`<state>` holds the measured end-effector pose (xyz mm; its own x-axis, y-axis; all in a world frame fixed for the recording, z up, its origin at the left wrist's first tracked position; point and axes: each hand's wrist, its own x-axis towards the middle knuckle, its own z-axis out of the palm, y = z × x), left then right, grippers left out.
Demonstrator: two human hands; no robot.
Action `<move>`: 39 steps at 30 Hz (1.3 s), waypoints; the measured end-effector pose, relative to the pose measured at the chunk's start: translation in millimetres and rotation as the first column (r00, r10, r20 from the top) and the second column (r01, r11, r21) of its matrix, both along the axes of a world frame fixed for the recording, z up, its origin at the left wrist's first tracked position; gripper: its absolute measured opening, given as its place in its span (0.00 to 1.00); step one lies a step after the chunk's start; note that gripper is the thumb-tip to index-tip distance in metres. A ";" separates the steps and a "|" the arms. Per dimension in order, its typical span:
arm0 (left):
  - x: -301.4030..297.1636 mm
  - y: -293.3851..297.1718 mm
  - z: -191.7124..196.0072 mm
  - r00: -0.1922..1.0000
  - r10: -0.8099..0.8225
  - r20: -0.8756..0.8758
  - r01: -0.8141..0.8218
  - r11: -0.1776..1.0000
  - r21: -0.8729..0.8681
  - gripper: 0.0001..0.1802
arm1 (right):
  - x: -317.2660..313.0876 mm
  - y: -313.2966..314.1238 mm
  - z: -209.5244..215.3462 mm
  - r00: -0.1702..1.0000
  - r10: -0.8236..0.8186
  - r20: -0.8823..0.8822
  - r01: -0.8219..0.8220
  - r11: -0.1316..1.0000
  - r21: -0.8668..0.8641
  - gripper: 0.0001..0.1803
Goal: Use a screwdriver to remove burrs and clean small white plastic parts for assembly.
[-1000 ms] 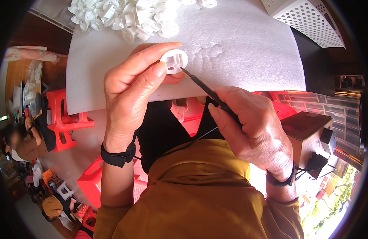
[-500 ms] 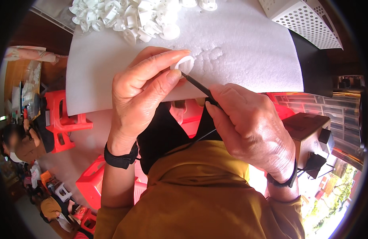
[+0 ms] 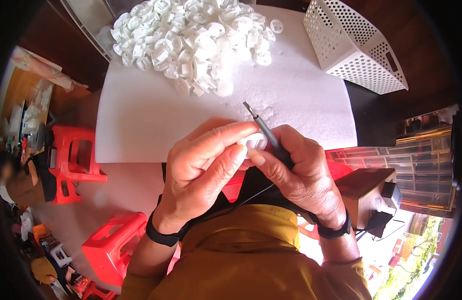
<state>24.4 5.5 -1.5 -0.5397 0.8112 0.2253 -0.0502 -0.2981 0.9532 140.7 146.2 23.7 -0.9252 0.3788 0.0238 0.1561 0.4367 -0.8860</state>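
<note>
My left hand [image 3: 206,162] pinches a small round white plastic part [image 3: 256,141] between thumb and fingertips, above the near edge of the table. In my right hand [image 3: 301,165] is a slim grey pen-like tool [image 3: 264,125] with a narrow metal tip. The tip points up and away, clear of the part. My right thumb and fingertips are up against the part too; whether they grip it is hard to see. Beyond my hands lies a big pile of similar white plastic parts [image 3: 191,45].
White foam sheeting [image 3: 136,125] covers the table. A perforated white basket [image 3: 336,55] stands far right. Red plastic stools [image 3: 73,155] are at the left, a brown box [image 3: 366,185] at the right. Other people sit at the far left.
The tool's tip has come away from the part and swung upward. Both hands have drawn together around the part, and more of the pile and basket shows.
</note>
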 end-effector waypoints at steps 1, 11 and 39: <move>-1.2 -2.4 -1.3 0.999 0.011 -0.039 -0.011 1.000 0.011 0.14 | -0.7 -2.5 0.6 1.000 0.005 -0.027 -0.005 1.000 0.019 0.13; 0.9 -1.3 -3.8 0.999 -0.011 -0.050 0.014 0.999 0.049 0.21 | 13.7 21.8 33.6 0.993 -0.115 -0.025 0.114 0.993 -0.025 0.09; -33.3 -21.7 -14.7 0.859 0.507 -0.071 -0.509 0.861 -0.003 0.29 | -148.7 134.3 50.7 0.876 -0.293 0.383 -0.189 0.521 0.832 0.12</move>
<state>-8.8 -16.2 -16.2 -0.8629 0.4332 0.2602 0.1650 -0.2453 0.9553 -8.0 280.5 74.4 -0.8930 0.4491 -0.0291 0.4465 0.8922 0.0677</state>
